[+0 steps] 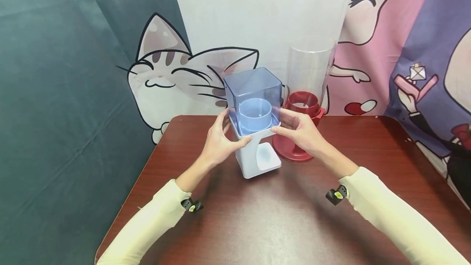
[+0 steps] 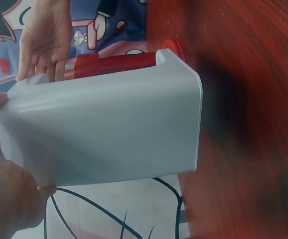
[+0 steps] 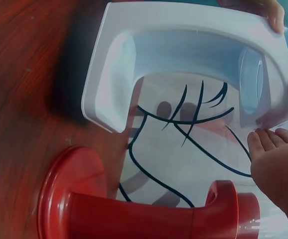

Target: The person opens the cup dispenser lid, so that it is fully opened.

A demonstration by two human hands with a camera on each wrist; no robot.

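Note:
A dispenser with a white C-shaped stand (image 1: 252, 160) and a translucent blue square container (image 1: 254, 83) on top is held between both hands, slightly tilted. My left hand (image 1: 220, 144) grips its left side at the white collar, the thumb on the front. On the opposite side, my right hand (image 1: 303, 132) holds the collar, with its thumb along the front edge and its fingers behind. The left wrist view shows the stand's smooth back (image 2: 104, 129). In the right wrist view, the round opening (image 3: 251, 79) under the collar is visible, and the foot (image 3: 111, 82) hangs over the table.
Just behind and to the right stands a red dispenser (image 1: 290, 148) with a tall clear cylinder (image 1: 310, 64), partly hidden by my right hand. The brown wooden table (image 1: 254, 224) ends at a cartoon-printed curtain (image 1: 162, 89) at the back.

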